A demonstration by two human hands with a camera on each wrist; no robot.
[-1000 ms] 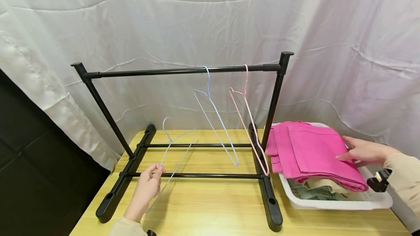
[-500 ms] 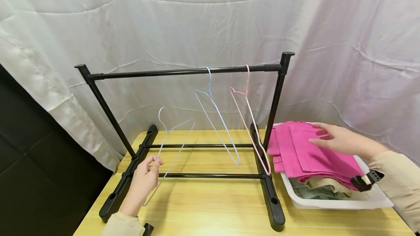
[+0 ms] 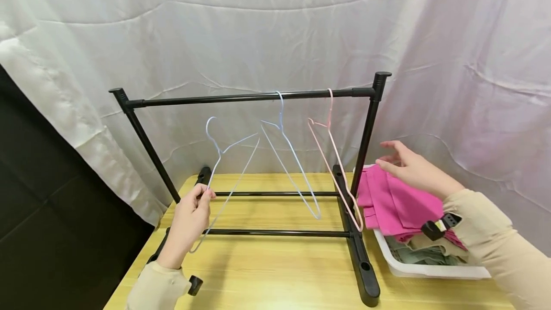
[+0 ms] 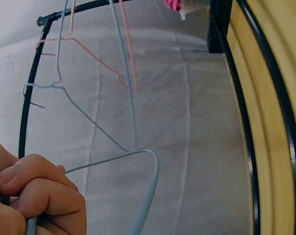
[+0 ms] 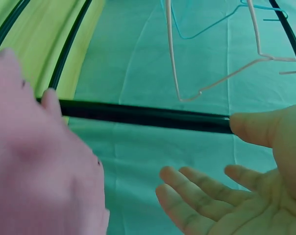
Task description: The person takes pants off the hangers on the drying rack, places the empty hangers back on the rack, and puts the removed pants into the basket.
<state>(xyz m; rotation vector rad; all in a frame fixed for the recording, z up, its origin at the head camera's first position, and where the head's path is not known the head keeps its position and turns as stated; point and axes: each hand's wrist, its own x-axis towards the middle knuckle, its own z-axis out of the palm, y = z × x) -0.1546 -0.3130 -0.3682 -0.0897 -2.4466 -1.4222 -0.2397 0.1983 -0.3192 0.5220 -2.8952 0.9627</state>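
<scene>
My left hand (image 3: 191, 213) pinches a pale blue wire hanger (image 3: 241, 179) by one side, its hook pointing up below the rail. In the left wrist view the fingers (image 4: 47, 198) curl round the wire. A second blue hanger (image 3: 289, 145) and a pink hanger (image 3: 334, 147) hang from the black rack's top rail (image 3: 206, 100). Over the folded bright pink cloth (image 3: 398, 204), my right hand (image 3: 413, 169) is raised with spread fingers and nothing in it. The right wrist view shows its palm (image 5: 265, 205) beside a rack post, with the pink cloth at left.
A white basket (image 3: 430, 271) at the right holds the pink cloth, with beige and grey-green fabric (image 3: 424, 255) beneath. The rack's base foot (image 3: 363, 271) stands on the wooden table (image 3: 267, 271) beside the basket. A pale curtain (image 3: 275, 42) hangs behind.
My left hand has raised the hanger, bringing its hook closer to the rail. My right hand has left the pink cloth's right side, moving up and left. The head view has shifted slightly.
</scene>
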